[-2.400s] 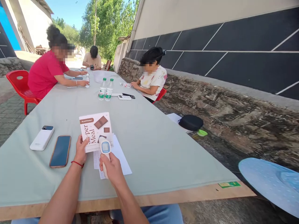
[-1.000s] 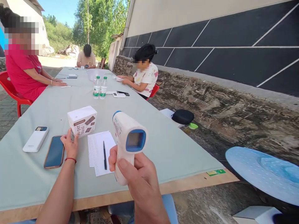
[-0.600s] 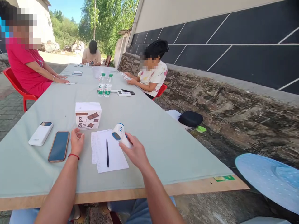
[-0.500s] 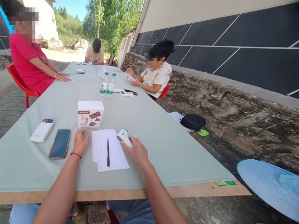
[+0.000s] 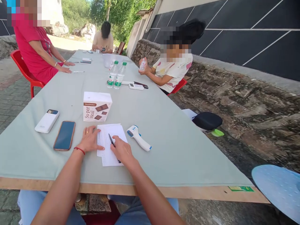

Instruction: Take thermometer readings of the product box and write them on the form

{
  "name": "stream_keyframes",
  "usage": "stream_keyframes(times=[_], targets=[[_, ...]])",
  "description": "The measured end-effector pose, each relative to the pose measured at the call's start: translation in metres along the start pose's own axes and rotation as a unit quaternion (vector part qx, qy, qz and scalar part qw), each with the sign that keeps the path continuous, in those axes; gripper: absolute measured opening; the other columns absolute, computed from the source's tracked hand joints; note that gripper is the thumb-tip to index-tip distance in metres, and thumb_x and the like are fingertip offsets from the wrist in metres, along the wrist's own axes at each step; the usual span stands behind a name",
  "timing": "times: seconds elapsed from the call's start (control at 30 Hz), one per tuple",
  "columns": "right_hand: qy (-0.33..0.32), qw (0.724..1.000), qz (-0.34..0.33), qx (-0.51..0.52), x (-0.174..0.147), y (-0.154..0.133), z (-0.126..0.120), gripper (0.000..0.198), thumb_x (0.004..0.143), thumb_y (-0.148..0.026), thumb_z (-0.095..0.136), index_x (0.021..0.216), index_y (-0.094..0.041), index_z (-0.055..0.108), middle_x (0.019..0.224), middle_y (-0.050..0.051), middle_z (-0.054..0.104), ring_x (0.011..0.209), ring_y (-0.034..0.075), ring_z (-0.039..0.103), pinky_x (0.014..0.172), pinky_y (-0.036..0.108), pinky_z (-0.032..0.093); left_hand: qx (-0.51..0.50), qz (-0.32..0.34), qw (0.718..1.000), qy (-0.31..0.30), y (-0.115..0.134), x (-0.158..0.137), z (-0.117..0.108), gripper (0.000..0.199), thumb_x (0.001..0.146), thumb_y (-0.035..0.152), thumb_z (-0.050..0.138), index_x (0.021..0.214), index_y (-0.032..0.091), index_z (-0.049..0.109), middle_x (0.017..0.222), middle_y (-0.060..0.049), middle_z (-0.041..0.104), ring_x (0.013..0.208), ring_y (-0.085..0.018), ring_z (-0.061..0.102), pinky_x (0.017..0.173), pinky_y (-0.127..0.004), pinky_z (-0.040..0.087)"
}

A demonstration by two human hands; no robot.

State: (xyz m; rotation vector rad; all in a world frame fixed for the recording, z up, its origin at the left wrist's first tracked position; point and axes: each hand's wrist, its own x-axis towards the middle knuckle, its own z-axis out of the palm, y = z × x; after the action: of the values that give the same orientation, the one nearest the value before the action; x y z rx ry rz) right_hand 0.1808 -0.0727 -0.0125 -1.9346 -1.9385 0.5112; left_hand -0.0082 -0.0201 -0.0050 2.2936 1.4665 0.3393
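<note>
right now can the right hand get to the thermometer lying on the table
Probably yes. The thermometer lies flat on the table just beside the right hand, with bare cloth between them. The hand is on the pen over the paper, so it would have to leave the pen first.

A long table [image 5: 164,150] carries a phone [image 5: 64,135], power bank [image 5: 47,121], box [image 5: 97,106], paper [image 5: 110,142], thermometer [image 5: 138,137], and farther off, two bottles [image 5: 116,75].
</note>
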Motion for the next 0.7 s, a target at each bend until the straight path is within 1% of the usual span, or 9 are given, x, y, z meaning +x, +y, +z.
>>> stream_keyframes(times=[0.07, 0.13, 0.23, 0.3, 0.37, 0.47, 0.53, 0.63, 0.7], targets=[[0.0, 0.998, -0.016, 0.063, -0.003, 0.006, -0.002, 0.036, 0.082, -0.018, 0.049, 0.116, -0.023, 0.06, 0.074, 0.0, 0.06, 0.066, 0.018, 0.056, 0.064, 0.03, 0.039, -0.004, -0.005, 1.0, -0.01, 0.003, -0.002, 0.0, 0.093, 0.051, 0.051, 0.085, 0.13, 0.022, 0.048, 0.141, -0.019, 0.036, 0.138, -0.04, 0.028, 0.115, -0.06, 0.007], [0.028, 0.981, -0.055, 0.182, -0.008, 0.015, -0.006, 0.033, 0.084, -0.023, 0.045, 0.112, -0.023, 0.063, 0.076, 0.0, 0.059, 0.068, 0.017, 0.055, 0.067, 0.031, 0.042, -0.004, -0.015, 1.0, -0.02, 0.007, -0.004, 0.001, 0.092, 0.053, 0.048, 0.085, 0.132, 0.021, 0.047, 0.142, -0.02, 0.035, 0.139, -0.04, 0.025, 0.115, -0.06, 0.007], [0.056, 0.919, -0.105, 0.377, -0.015, 0.027, -0.008, 0.03, 0.086, -0.029, 0.044, 0.104, -0.022, 0.067, 0.078, 0.001, 0.059, 0.07, 0.016, 0.056, 0.072, 0.033, 0.045, -0.009, -0.009, 0.999, -0.031, 0.012, -0.006, 0.002, 0.083, 0.059, 0.041, 0.083, 0.131, 0.024, 0.047, 0.144, -0.018, 0.033, 0.141, -0.038, 0.024, 0.115, -0.059, 0.008], [0.045, 0.875, -0.104, 0.47, -0.02, 0.029, -0.007, 0.03, 0.084, -0.03, 0.048, 0.107, -0.022, 0.065, 0.081, 0.001, 0.06, 0.072, 0.016, 0.057, 0.074, 0.035, 0.046, -0.014, 0.006, 0.999, -0.037, 0.013, -0.007, 0.003, 0.071, 0.062, 0.038, 0.081, 0.125, 0.026, 0.052, 0.143, -0.016, 0.035, 0.141, -0.037, 0.025, 0.115, -0.059, 0.009], [0.034, 0.847, -0.09, 0.523, -0.023, 0.028, -0.003, 0.033, 0.08, -0.031, 0.056, 0.112, -0.023, 0.061, 0.085, 0.001, 0.061, 0.076, 0.016, 0.06, 0.076, 0.036, 0.048, -0.017, 0.016, 0.999, -0.042, 0.013, -0.008, 0.004, 0.06, 0.063, 0.036, 0.08, 0.118, 0.026, 0.055, 0.142, -0.015, 0.037, 0.14, -0.036, 0.026, 0.115, -0.058, 0.01], [0.051, 0.852, -0.055, 0.518, -0.027, 0.022, 0.005, 0.028, 0.075, -0.037, 0.066, 0.098, -0.023, 0.06, 0.071, -0.003, 0.058, 0.067, 0.015, 0.057, 0.068, 0.033, 0.047, -0.012, 0.019, 0.999, -0.044, 0.014, -0.009, 0.004, 0.055, 0.065, 0.035, 0.077, 0.114, 0.023, 0.055, 0.141, -0.017, 0.038, 0.14, -0.036, 0.026, 0.114, -0.058, 0.012], [0.065, 0.861, -0.035, 0.502, -0.029, 0.018, 0.009, 0.022, 0.08, -0.043, 0.06, 0.086, -0.022, 0.059, 0.061, -0.004, 0.053, 0.059, 0.013, 0.052, 0.063, 0.03, 0.046, -0.006, 0.018, 0.999, -0.043, 0.014, -0.009, 0.005, 0.056, 0.064, 0.034, 0.076, 0.114, 0.023, 0.054, 0.141, -0.018, 0.037, 0.14, -0.036, 0.026, 0.114, -0.057, 0.013], [0.047, 0.866, -0.025, 0.497, -0.032, 0.013, 0.008, 0.029, 0.085, -0.045, 0.049, 0.092, -0.021, 0.064, 0.068, 0.0, 0.061, 0.065, 0.015, 0.057, 0.066, 0.032, 0.048, -0.009, 0.023, 0.999, -0.035, 0.014, -0.009, 0.007, 0.056, 0.062, 0.033, 0.076, 0.113, 0.024, 0.053, 0.141, -0.016, 0.038, 0.139, -0.037, 0.027, 0.114, -0.058, 0.012], [0.027, 0.878, -0.011, 0.477, -0.031, 0.01, 0.006, 0.028, 0.078, -0.041, 0.055, 0.094, -0.021, 0.067, 0.075, 0.002, 0.066, 0.07, 0.017, 0.06, 0.069, 0.033, 0.049, -0.014, 0.023, 0.999, -0.029, 0.014, -0.009, 0.008, 0.056, 0.062, 0.033, 0.076, 0.112, 0.025, 0.053, 0.141, -0.015, 0.039, 0.138, -0.037, 0.028, 0.114, -0.059, 0.01]])
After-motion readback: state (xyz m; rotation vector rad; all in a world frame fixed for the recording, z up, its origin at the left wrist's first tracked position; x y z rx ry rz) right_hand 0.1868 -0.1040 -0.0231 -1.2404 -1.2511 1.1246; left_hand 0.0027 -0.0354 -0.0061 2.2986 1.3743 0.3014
